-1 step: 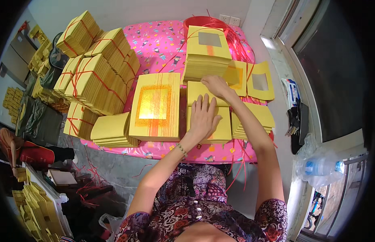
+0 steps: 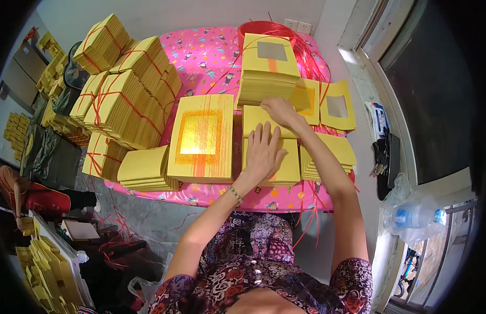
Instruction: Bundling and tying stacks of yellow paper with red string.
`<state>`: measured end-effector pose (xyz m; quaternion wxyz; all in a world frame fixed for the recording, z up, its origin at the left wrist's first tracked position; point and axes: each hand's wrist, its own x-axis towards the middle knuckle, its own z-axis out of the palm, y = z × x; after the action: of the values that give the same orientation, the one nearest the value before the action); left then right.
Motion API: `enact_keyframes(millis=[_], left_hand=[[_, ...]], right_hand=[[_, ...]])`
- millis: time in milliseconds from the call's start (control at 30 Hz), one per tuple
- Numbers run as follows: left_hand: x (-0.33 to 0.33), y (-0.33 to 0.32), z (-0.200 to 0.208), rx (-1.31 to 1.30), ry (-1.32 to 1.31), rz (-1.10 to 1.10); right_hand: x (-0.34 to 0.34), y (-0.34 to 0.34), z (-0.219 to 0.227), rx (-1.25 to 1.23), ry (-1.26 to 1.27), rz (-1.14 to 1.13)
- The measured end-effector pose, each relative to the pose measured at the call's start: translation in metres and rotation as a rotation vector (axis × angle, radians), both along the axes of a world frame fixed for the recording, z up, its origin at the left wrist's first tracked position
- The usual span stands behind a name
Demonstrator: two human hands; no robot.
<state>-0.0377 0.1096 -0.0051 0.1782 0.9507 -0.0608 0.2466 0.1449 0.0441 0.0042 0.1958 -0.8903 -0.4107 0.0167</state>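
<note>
My left hand (image 2: 262, 156) lies flat, fingers spread, on a yellow paper stack (image 2: 289, 166) near the table's front edge. Its fingertips reach onto yellow paper (image 2: 252, 116) just beyond. My right hand (image 2: 283, 113) is curled at the far edge of that paper, its fingertips closed on it and partly hidden. Directly behind stands a tall stack of yellow paper (image 2: 268, 83) with a silver square on top. To the left sits a thick yellow block (image 2: 226, 137) with a shiny gold square framed in orange.
Yellow bundles tied with red string (image 2: 125, 107) are piled on the left of the pink patterned table cover (image 2: 201, 57). Loose yellow stacks (image 2: 143, 166) (image 2: 332, 152) flank the work. A red basket (image 2: 253, 27) stands behind. A person (image 2: 23, 193) is at lower left.
</note>
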Motion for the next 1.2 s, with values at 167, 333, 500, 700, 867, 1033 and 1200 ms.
enact_keyframes(millis=[167, 333, 500, 700, 867, 1033, 1200], left_hand=[[0.013, 0.011, 0.005, 0.037, -0.038, 0.016], [0.021, 0.011, 0.005, -0.085, -0.137, -0.007], [0.023, 0.01, 0.001, -0.074, -0.133, 0.011], [0.025, 0.009, 0.0, -0.088, -0.174, 0.032], [0.022, 0.007, 0.001, -0.113, -0.176, 0.028], [0.022, 0.008, -0.003, -0.067, -0.092, 0.031], [0.019, 0.008, -0.004, -0.009, -0.083, 0.0]], right_hand=[[0.0, -0.001, 0.003, 0.0, 0.038, -0.013], [0.002, 0.001, 0.002, -0.05, 0.06, -0.023], [0.003, -0.001, 0.0, -0.021, 0.04, -0.008], [0.002, -0.001, 0.005, -0.03, 0.052, -0.006], [-0.002, -0.001, 0.006, -0.019, 0.058, -0.027], [-0.004, 0.0, 0.004, -0.033, 0.03, -0.035], [-0.002, 0.0, -0.003, -0.001, 0.004, -0.024]])
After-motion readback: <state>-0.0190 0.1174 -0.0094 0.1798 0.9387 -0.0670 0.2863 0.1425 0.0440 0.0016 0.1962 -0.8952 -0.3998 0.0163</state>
